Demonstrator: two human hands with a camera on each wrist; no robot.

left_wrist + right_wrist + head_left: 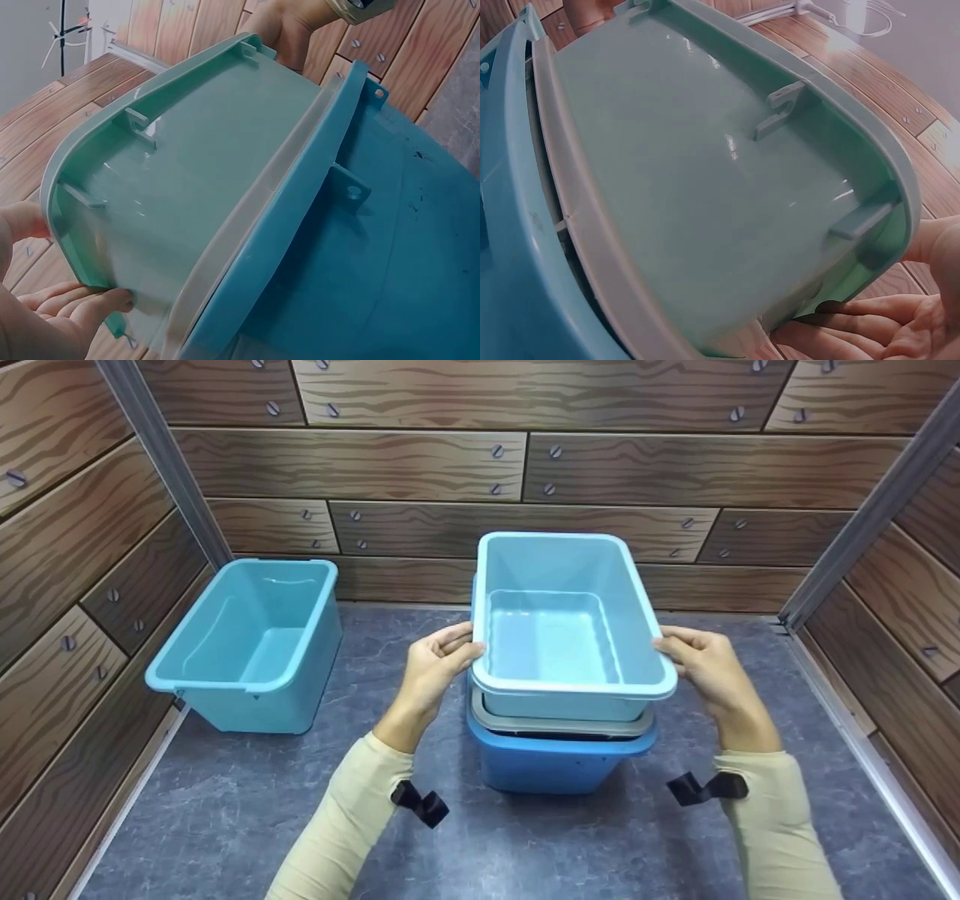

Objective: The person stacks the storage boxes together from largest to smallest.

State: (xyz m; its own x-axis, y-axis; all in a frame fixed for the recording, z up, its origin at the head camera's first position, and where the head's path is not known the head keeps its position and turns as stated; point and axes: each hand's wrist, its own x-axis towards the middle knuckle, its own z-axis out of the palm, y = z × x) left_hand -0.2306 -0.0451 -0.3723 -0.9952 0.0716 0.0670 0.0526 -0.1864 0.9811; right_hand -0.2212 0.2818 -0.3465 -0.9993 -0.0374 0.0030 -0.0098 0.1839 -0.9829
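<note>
A light blue plastic bin (pixel 555 649) sits partly inside a grey-rimmed bin (pixel 562 726), which is nested in a darker blue bin (pixel 547 769). At the light blue bin's left side, my left hand (pixel 435 667) holds the rim, thumb on top and fingers beneath. On the opposite side my right hand (pixel 705 671) grips the rim in the same way. In the left wrist view, the left fingers (pixel 86 307) reach under the rim against the outer wall. The right wrist view has the right fingers (pixel 855 326) below the rim. The grey bin's inside is hidden.
A turquoise bin (pixel 315 660) stands apart on the left, near the wood-patterned side wall (pixel 75 607). The back wall (pixel 420 465) rises behind the stack. Dark grey marbled surface (pixel 187 825) lies underneath, with a metal edge strip (pixel 870 750) along the right.
</note>
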